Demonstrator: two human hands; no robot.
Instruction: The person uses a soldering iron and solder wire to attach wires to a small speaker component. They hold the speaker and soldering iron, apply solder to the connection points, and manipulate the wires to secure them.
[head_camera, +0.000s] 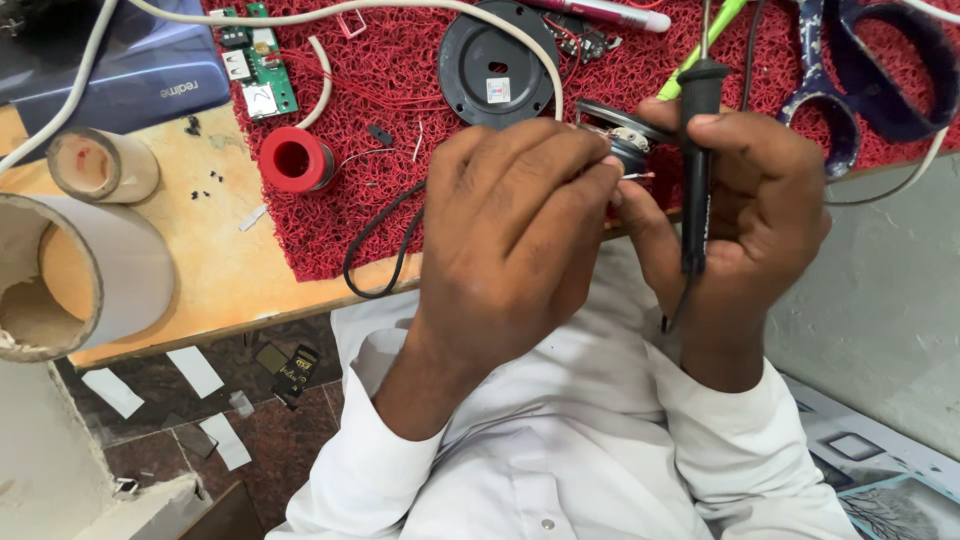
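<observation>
A small electronics repair workshop is shown. A worn yellow wooden tabletop (215, 265) is partly covered by a red looped-fibre work mat (400, 70), on which a green bare circuit board (255, 60), a red spool of solder wire (293, 160), a black round plastic speaker cover (490, 65) and large blue-handled scissors (870, 70) are laid. A black-handled soldering iron (697, 150) is seen, and loose cables are strewn about.
</observation>
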